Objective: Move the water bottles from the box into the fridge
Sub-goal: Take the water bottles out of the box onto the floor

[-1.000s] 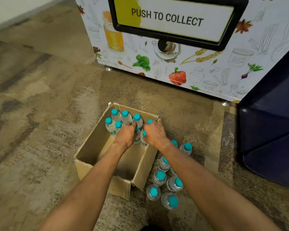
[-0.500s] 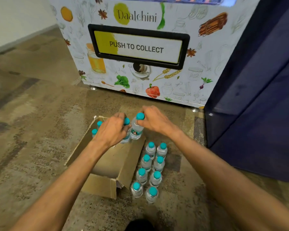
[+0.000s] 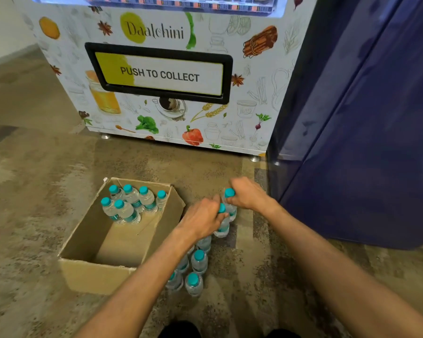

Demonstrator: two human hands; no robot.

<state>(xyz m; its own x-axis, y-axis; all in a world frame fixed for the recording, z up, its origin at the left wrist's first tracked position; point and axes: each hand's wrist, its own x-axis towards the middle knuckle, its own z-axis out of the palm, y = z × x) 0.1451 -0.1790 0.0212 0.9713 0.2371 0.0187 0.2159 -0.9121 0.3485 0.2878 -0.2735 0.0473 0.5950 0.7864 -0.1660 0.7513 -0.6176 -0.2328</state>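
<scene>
Fingers of the left hand (image 3: pixel 200 220) are curled round the neck of one bottle (image 3: pixel 222 226). Those of the right hand (image 3: pixel 248 193) are curled round the neck of a second bottle (image 3: pixel 231 212), just under its teal cap. Both bottles are upright, side by side and nearly touching, just right of the box's far right corner; whether their bases rest on the floor (image 3: pixel 47 191) cannot be told. Both wrists bend down. The forearms reach in from the near edge, the left one passing over the floor bottles (image 3: pixel 198 261), which stand clustered against the box's right wall. The box (image 3: pixel 88 272) stands open, with six bottles (image 3: pixel 132 203) upright in its far left corner. Open floor runs from the hands to the vending machine (image 3: pixel 156 74). A blue cabinet (image 3: pixel 364 142) closes the right side, near the right hand.
</scene>
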